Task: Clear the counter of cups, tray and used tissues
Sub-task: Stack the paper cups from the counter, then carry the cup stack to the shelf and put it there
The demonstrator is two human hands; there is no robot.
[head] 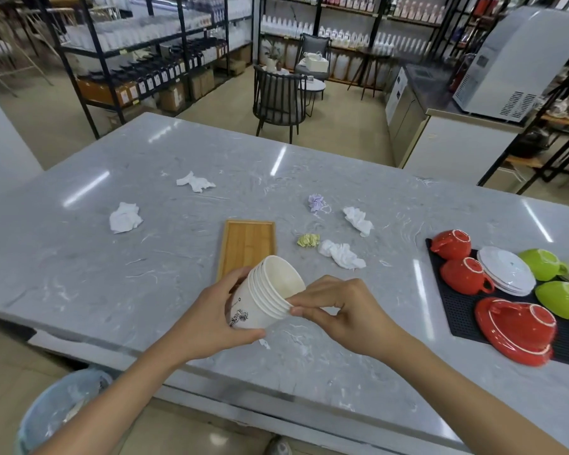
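Above the near edge of the grey table [184, 244], both hands hold a tilted stack of white paper cups [266, 292]: the left hand [211, 318] grips its base, and the right hand [344, 311] pinches the rims. Just beyond the cups, an empty wooden tray [247, 242] lies on the table, with crumpled tissues scattered to its left [125, 217], far left [195, 182] and right [341, 254]. Red and green crockery sits on a black mat [454, 310] at the right, and a bin [56, 412] stands on the floor near left.
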